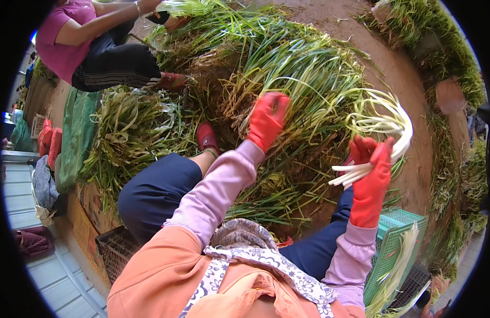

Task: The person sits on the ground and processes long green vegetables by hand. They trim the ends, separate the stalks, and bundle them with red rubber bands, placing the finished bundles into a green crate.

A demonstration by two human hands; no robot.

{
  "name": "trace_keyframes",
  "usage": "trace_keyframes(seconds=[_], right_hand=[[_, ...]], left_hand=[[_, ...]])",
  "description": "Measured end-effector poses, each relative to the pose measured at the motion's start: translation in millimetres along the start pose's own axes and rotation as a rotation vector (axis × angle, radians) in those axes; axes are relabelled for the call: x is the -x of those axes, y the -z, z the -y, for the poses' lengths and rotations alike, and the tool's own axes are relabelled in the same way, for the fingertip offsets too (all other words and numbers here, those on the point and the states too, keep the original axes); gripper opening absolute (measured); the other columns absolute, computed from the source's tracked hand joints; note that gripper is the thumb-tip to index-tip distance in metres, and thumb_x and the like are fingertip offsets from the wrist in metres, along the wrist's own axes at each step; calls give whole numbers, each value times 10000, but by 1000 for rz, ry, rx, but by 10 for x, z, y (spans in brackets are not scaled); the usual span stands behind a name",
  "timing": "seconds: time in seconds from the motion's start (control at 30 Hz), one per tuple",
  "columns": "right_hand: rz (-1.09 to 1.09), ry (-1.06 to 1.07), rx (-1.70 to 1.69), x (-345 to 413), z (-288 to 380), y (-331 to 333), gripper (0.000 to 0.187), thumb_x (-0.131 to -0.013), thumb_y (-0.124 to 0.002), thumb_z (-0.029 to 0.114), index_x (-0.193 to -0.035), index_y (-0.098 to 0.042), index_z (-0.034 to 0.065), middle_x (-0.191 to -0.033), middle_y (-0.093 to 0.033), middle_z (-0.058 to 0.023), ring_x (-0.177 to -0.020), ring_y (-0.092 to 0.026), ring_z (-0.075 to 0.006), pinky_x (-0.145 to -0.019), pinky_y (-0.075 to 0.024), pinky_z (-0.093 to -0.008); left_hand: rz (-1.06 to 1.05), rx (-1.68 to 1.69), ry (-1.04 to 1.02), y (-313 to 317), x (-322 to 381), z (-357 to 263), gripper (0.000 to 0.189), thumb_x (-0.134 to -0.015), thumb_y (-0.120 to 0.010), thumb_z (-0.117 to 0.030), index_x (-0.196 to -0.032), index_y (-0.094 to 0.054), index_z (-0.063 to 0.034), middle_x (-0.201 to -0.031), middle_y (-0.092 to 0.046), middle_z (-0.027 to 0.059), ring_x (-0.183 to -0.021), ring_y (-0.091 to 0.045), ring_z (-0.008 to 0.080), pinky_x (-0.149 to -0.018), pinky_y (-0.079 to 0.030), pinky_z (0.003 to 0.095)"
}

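My right hand (370, 171), in a red rubber glove, grips a small bundle of pale, peeled stalks (402, 135). Their white cut-looking ends stick out on the left of the palm, and the yellowish leaves arch over above the fingers. My left hand (270, 117), in a matching glove, hovers over the root side of a big heap of long-leaved green vegetables (300, 67), which look like garlic chives or leeks. Its fingers are curled and blurred. Whether a leaf is pinched in them cannot be made out.
Loose leaf waste (129, 135) lies left of my shoe. A green plastic basket (400, 238) with pale stalks over its rim stands at my right. Another person (98, 43) in a pink top sits at upper left, handling greens. A brown crate (116, 250) is at lower left.
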State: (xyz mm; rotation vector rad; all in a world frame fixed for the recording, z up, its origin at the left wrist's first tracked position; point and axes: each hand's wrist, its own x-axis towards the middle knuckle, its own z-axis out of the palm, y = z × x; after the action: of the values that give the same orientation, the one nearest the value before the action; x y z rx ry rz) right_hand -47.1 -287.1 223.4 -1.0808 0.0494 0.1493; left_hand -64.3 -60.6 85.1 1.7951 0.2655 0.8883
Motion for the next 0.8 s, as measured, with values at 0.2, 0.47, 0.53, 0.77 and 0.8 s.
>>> trace_keyframes(seconds=[0.2,0.47,0.53,0.77,0.8], right_hand=[[341,9,-511,-328,222,364,488,-994,-403,431,-833,-637,34,-813,-645,-126,-401,-318,-73,-330,-244,-180],[71,193,-348,-66,-160,-82,482,-942,-507,472,-735,-565,41,-844,-649,-147,-563,-521,-151,-489,-382,-250],[94,105,-233,172,-379,-256,481,-954,-504,443,-668,-459,58,-886,-648,-170,-620,-575,-208,-565,-463,-304],[140,64,-395,114,-10,125,410,-969,-492,407,-773,-560,53,-935,-641,-124,-544,-456,-78,-422,-327,-206],[140,77,-334,90,9,170,375,-979,-487,375,-873,-612,38,-902,-634,-94,-513,-394,-38,-394,-257,-170]], left_hand=[[73,-556,334,362,-318,963,151,-832,-638,-212,-885,-642,-70,-851,-627,217,-815,-608,390,-729,-491,443],[154,732,758,-174,221,-1024,439,-952,-456,-494,-984,-542,-65,-928,-637,88,-748,-599,121,-582,-459,251],[120,773,728,-368,380,-1373,437,-953,-443,-517,-962,-542,-91,-889,-581,38,-743,-538,100,-579,-417,233],[199,524,569,122,773,-1490,160,-969,-529,-184,-1032,-535,-37,-786,-619,27,-658,-561,76,-602,-460,214],[196,499,540,200,919,-1487,170,-959,-551,-181,-1049,-538,-37,-783,-615,4,-684,-553,58,-630,-457,209]])
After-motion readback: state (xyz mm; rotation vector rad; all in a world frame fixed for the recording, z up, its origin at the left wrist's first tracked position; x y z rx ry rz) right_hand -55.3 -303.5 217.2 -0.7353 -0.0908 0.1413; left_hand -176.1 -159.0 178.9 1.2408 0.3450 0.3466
